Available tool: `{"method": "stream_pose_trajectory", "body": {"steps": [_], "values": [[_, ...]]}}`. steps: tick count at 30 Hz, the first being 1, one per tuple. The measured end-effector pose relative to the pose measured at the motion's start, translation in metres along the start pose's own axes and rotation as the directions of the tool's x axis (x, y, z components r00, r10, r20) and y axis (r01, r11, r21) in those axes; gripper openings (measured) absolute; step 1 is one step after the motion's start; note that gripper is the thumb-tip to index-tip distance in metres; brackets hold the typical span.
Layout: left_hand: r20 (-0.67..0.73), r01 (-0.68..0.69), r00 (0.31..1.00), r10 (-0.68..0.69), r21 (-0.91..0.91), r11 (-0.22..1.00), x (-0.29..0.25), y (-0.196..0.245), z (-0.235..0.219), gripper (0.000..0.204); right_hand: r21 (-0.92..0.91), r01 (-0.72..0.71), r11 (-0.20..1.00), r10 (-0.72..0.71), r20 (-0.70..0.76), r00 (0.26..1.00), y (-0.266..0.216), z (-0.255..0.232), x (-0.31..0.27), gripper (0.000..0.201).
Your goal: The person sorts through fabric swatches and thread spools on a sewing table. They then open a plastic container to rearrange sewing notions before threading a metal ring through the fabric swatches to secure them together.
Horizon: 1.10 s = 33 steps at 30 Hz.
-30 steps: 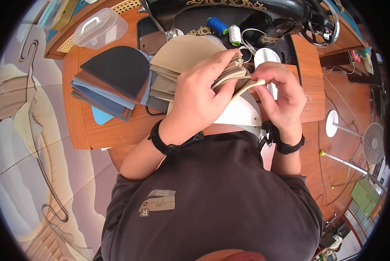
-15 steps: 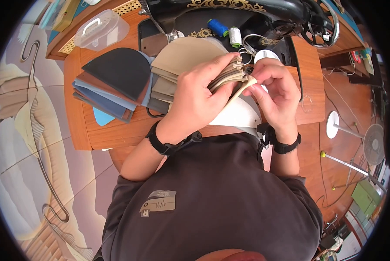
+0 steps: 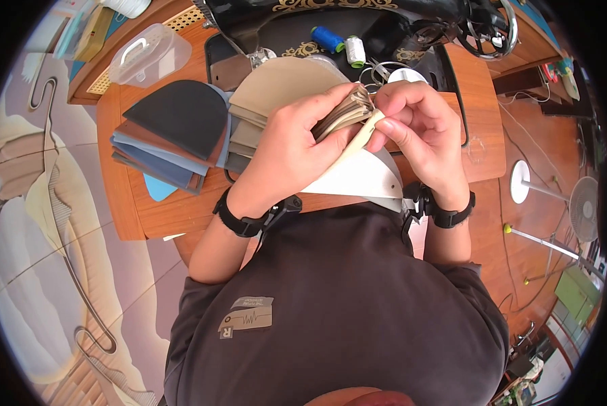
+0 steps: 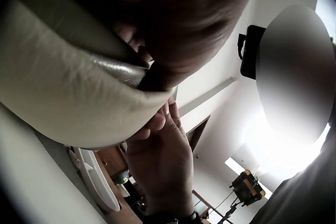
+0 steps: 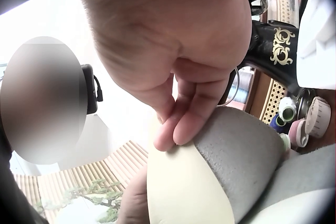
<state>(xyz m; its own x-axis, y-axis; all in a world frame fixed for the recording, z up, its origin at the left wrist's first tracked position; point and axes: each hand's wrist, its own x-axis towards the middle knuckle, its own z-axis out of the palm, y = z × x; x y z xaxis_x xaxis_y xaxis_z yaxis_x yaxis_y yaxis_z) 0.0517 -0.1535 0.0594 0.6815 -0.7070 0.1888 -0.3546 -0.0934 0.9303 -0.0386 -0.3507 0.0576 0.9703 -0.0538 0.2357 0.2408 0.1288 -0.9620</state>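
Note:
In the head view my left hand [image 3: 293,139] grips a fanned stack of thin tan and brown sheet pieces [image 3: 340,118], thumb on the near side. A cream piece [image 3: 359,143] lies at the front of this stack, and my right hand [image 3: 428,135] pinches its end between thumb and fingers. From the right wrist, the cream piece [image 5: 184,192] curves down from the fingertips, with a grey rough-faced piece [image 5: 241,153] beside it. The left wrist view shows the cream piece's smooth face [image 4: 63,87] bowed outward. A white curved piece [image 3: 351,179] sits below both hands.
Left of the hands lies a pile of black, brown and blue pieces [image 3: 175,118]; rounded tan pieces [image 3: 286,78] lie behind. A black sewing machine [image 3: 357,20] stands at the back with blue [image 3: 327,39] and white [image 3: 355,52] thread spools. A clear box [image 3: 151,54] is at back left.
My right hand has moved left with the cream piece's end, bringing it against the stack's edge. The left hand still grips the stack, slightly shifted left.

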Motion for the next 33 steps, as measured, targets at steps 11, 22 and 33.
{"method": "stream_pose_trajectory", "body": {"steps": [11,22,33], "values": [[0.067,0.007,0.998,-0.005,-0.033,0.999,0.001,0.000,-0.005,0.047,-0.055,0.029,0.998,-0.030,-0.014,0.999,-0.001,0.005,-0.003,0.011],[0.020,-0.013,1.000,0.015,-0.093,0.996,-0.001,-0.008,-0.002,0.047,-0.049,0.105,0.993,-0.104,0.017,0.994,0.004,0.003,-0.004,0.014],[0.022,-0.002,1.000,0.003,-0.060,0.998,-0.003,-0.002,0.001,0.044,-0.092,0.064,0.994,-0.069,-0.054,0.996,0.002,0.007,-0.008,0.021]]}}
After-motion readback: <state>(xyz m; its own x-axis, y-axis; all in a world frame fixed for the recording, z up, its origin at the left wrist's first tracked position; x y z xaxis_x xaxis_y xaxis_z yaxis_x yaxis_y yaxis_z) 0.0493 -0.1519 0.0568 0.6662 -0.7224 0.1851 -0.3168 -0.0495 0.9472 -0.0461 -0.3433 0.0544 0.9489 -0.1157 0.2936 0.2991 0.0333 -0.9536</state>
